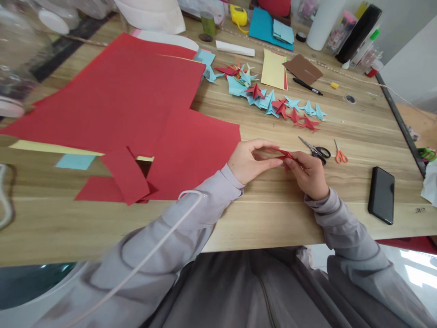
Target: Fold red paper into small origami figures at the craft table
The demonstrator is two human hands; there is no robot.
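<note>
My left hand (251, 160) and my right hand (309, 174) meet over the wooden table (273, 214), both pinching a small folded piece of red paper (285, 155) between their fingertips. The paper is narrow and partly hidden by my fingers. Large red paper sheets (136, 105) lie just to the left of my left hand. Behind my hands, a row of finished folded paper shapes in red and light blue (273, 102) stretches across the table.
Black-handled scissors (316, 149) and small orange scissors (339, 155) lie right of my hands. A black phone (381, 194) rests near the right edge. A pen (307, 85), yellow paper (273, 68), brown card (303, 68) and blue sheets (269, 27) sit farther back.
</note>
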